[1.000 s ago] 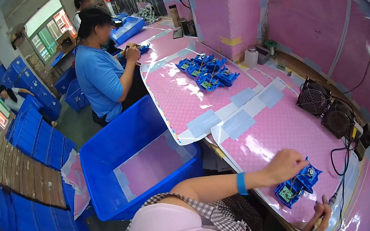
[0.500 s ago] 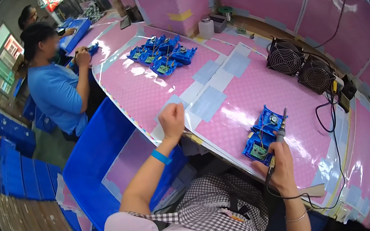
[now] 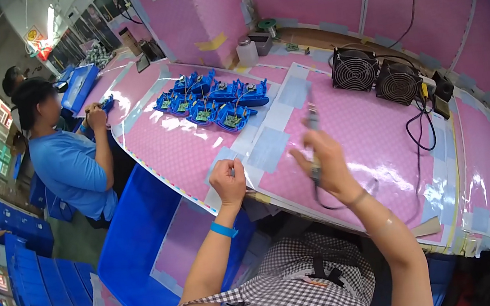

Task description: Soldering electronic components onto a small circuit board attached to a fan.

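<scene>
A soldering iron (image 3: 313, 118) is gripped in my right hand (image 3: 331, 163), raised above the pink worktop, its tip pointing away from me. Motion smears the iron and its cord. My left hand (image 3: 228, 183) is curled closed at the table's near edge, beside a pale tape patch. What its fingers hold, if anything, is hidden. Beyond my hands, to the left, several blue plastic housings (image 3: 234, 117) lie open in a cluster, with green circuit boards, wires and round parts inside.
Two black fans (image 3: 355, 68) stand at the back right, with cables beside them. A white bottle (image 3: 247, 52) and a solder spool (image 3: 267, 25) sit near the pillar. A blue bin (image 3: 137, 231) stands below on the left. A co-worker in a blue shirt (image 3: 68, 162) handles a blue part.
The blue housing pair before my right hand has left that spot, and the cluster has grown. My right hand has swung left and away with the iron. The view has shifted.
</scene>
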Action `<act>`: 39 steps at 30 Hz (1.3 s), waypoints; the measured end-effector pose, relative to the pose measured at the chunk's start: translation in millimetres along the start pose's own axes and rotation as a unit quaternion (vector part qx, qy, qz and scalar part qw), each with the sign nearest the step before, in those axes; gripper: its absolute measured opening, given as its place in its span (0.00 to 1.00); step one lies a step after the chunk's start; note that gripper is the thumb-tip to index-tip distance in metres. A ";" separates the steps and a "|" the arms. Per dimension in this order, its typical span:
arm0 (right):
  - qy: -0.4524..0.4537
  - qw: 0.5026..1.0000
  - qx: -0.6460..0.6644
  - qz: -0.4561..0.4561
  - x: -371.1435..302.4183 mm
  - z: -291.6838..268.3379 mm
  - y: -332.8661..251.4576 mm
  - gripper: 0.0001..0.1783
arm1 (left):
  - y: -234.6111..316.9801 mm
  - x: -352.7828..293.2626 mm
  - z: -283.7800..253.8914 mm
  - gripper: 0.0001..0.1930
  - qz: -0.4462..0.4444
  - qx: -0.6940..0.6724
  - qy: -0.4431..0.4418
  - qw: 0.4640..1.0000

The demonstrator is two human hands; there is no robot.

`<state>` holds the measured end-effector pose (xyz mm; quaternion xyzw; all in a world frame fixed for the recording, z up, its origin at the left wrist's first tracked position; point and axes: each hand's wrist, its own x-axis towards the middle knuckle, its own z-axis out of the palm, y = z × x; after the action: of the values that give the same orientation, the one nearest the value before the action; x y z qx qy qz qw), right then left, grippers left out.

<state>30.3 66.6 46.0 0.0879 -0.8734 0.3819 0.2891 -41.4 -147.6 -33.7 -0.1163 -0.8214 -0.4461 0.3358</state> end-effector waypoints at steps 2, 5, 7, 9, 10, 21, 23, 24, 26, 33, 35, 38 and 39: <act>0.011 0.999 -0.009 0.029 -29.7 -32.4 3.2 0.15 | -6.0 -3.1 -13.3 0.09 -0.020 -0.042 -0.002 0.999; 0.064 0.995 -0.015 0.074 -82.5 -75.6 30.7 0.11 | -15.2 -8.9 -0.2 0.08 -0.074 -0.082 -0.028 0.994; 0.105 0.987 -0.067 0.105 -109.1 -104.2 41.5 0.05 | -1.4 -1.2 15.4 0.11 -0.121 -0.142 -0.051 0.981; 0.124 0.988 -0.076 0.059 -122.8 -118.8 40.9 0.03 | 19.8 2.8 7.9 0.13 -0.250 -0.202 -0.090 0.943; 0.142 0.989 0.042 0.024 -114.4 -115.7 -25.6 0.02 | 37.7 3.6 0.7 0.14 -0.229 -0.191 -0.104 0.949; 0.122 0.975 0.121 0.141 -146.4 -146.4 16.6 0.10 | 114.2 26.1 19.9 0.09 0.267 -0.013 -0.155 0.951; 0.146 0.982 0.020 0.119 -141.0 -143.4 49.2 0.09 | 83.1 61.3 47.6 0.10 0.339 0.108 -0.172 0.919; 0.156 0.979 -0.081 0.099 -145.8 -143.4 60.5 0.08 | 65.5 82.1 57.1 0.10 0.383 0.184 -0.182 0.887; 0.175 0.978 -0.019 0.111 -134.8 -133.0 46.2 0.06 | 28.0 120.5 43.1 0.12 0.395 0.278 -0.236 0.843; 0.186 0.979 -0.057 0.062 -126.0 -138.9 70.7 0.07 | 45.0 127.9 62.1 0.23 0.284 0.318 -0.283 0.859; 0.162 0.982 -0.053 0.076 -128.1 -137.3 69.9 0.07 | 26.7 124.7 75.0 0.25 0.272 0.340 -0.296 0.850; 0.172 0.981 -0.007 0.092 -126.9 -125.5 58.4 0.03 | 5.6 129.5 68.7 0.25 0.245 0.373 -0.333 0.831; 0.188 0.978 -0.027 0.086 -133.1 -124.8 60.1 0.02 | -5.0 133.6 65.0 0.24 0.239 0.376 -0.340 0.828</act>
<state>171.3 188.9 0.3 -0.0684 -0.8178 0.3913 0.4164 -172.8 -112.3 26.1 -0.3181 -0.9342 0.0597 0.1498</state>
